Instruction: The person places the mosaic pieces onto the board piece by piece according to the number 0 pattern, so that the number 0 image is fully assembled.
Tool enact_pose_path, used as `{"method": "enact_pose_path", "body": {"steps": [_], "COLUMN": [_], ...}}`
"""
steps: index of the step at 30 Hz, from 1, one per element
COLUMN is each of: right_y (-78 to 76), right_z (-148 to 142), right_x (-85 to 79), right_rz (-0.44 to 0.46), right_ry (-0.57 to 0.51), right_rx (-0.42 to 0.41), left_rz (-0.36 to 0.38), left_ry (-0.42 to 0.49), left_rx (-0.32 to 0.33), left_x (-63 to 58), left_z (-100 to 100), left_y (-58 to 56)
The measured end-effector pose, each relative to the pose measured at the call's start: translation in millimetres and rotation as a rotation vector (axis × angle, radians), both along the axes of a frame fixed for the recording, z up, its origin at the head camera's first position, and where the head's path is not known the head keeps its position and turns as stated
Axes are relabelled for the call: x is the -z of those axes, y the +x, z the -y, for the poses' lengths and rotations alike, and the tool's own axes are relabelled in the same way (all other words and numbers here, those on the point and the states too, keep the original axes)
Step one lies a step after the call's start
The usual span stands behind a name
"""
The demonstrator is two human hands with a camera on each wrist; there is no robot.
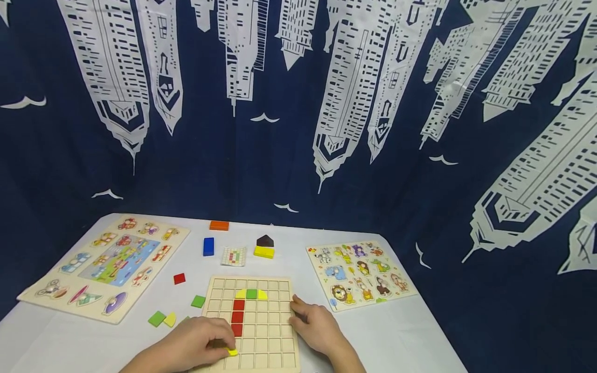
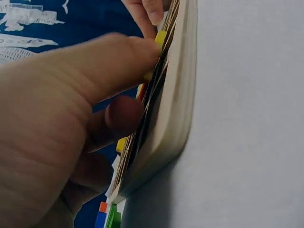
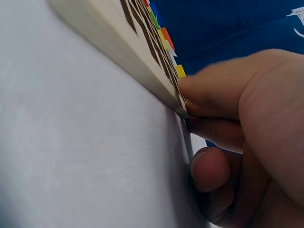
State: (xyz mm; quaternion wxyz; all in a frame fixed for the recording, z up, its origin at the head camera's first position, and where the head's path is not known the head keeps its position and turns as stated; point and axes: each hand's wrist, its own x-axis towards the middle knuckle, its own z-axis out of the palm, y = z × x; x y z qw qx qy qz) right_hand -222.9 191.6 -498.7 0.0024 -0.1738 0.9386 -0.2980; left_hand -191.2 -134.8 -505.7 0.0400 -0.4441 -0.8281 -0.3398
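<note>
A wooden grid board (image 1: 275, 331) lies in front of me. Over its lower left cells my left hand (image 1: 196, 339) pinches a small yellow piece (image 1: 232, 352) between thumb and finger; the hand hides part of its shape. Just above that piece runs a column of red squares (image 1: 237, 317). A green square (image 1: 252, 294) between two yellow rounded pieces (image 1: 263, 295) tops the column. My right hand (image 1: 319, 326) holds the board's right edge, its thumb (image 3: 192, 86) at the rim in the right wrist view and the other fingers against the side.
Left of the board lie loose green squares (image 1: 157, 318), a yellow quarter-round piece (image 1: 170, 319) and a red square (image 1: 179, 278). Behind it are a pattern card (image 1: 233, 256) and blue (image 1: 208, 246), orange (image 1: 219, 225) and yellow (image 1: 264, 252) blocks. Picture puzzles flank it, vehicles (image 1: 98, 274) left, animals (image 1: 364, 274) right.
</note>
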Motion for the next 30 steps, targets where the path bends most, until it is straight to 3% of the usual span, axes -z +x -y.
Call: {"method": "enact_pose_path", "body": {"steps": [7, 18, 20, 22, 26, 28, 30], "right_y": [0.4, 1.5, 2.0, 2.1, 2.0, 2.3, 2.2], "right_z": [-1.5, -0.8, -0.1, 0.4, 0.8, 0.9, 0.6], "right_x": [-1.6, 0.2, -0.1, -0.3, -0.4, -1.4, -2.2], "right_rz": [-0.011, -0.001, 0.001, -0.002, 0.003, 0.005, 0.004], "right_ry": [0.020, 0.032, 0.032, 0.036, 0.038, 0.037, 0.040], "right_rx": [-0.019, -0.024, -0.020, -0.016, -0.002, -0.001, -0.004], "left_rz": [-0.161, -0.147, -0.137, -0.120, -0.055, -0.015, 0.034], "left_ry": [0.055, 0.015, 0.049, 0.110, 0.237, 0.236, 0.196], "left_rx": [-0.063, -0.158, -0.210, -0.327, -0.730, -0.906, -1.012], "left_x": [12.0, 10.0, 8.1, 4.6, -1.4, -1.0, 1.6], "left_z": [-6.2, -6.1, -3.8, 1.5, 27.5, 45.8, 62.1], "left_y": [-5.7, -0.2, -1.7, -6.7, -25.8, -35.6, -42.4]}}
